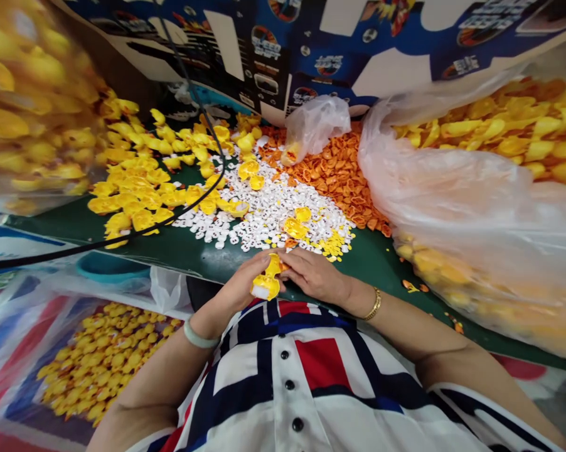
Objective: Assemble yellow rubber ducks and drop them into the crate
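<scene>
My left hand (243, 285) and my right hand (314, 273) meet at the near edge of the green table (179, 248). Both are closed on one yellow plastic duck piece (267, 280), which has a white part at its lower end. The left fingers wrap it from the left and the right fingertips pinch its top. Just beyond the hands lie a heap of small white parts (264, 213), a heap of orange beak-like parts (339, 176) and a spread of yellow duck shells (137, 182).
A big clear bag of yellow ducks (490, 207) fills the right side. Another bag of yellow pieces (24, 94) hangs at upper left. A black cable (123, 235) crosses the table. A striped sack of finished ducks (99, 361) sits below left. Printed cardboard (311, 50) stands behind.
</scene>
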A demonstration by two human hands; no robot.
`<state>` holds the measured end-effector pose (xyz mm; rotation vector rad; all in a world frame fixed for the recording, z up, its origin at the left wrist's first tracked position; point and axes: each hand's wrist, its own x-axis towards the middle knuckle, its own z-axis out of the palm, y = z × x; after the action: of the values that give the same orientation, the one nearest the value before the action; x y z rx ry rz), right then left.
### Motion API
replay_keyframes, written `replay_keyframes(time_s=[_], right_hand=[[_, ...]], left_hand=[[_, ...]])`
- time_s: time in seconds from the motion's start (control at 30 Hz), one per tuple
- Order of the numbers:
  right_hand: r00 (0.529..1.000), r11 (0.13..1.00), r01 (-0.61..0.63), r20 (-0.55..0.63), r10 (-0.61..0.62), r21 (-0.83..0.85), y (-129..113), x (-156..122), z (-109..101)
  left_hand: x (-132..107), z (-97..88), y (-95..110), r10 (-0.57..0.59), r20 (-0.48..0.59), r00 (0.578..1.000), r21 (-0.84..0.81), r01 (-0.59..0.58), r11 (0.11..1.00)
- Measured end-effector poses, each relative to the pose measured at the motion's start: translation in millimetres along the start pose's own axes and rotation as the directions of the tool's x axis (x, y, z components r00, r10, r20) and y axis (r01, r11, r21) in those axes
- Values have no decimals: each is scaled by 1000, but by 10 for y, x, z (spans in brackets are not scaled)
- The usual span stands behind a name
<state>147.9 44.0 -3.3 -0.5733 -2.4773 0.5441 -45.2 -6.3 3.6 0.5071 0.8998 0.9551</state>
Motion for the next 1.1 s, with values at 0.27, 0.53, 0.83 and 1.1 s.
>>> replay_keyframes(time_s=[0.27,0.53,0.83,1.1], right_hand=[[894,915,-403,-212,396,11,36,-538,-242],[882,825,-396,83,464,-404,381,-477,-534],[839,785,-381,173,516,-489,451,-183,-521],[829,770,-395,167,534,-501,496,-295,-480]], left_hand=[[83,43,110,55,48,997,-56,-52,997],[455,260,180,96,77,992,-88,-90,992],[476,266,165,120,42,992,-104,-115,988],[445,206,225,146,-48,988,-169,-152,974]])
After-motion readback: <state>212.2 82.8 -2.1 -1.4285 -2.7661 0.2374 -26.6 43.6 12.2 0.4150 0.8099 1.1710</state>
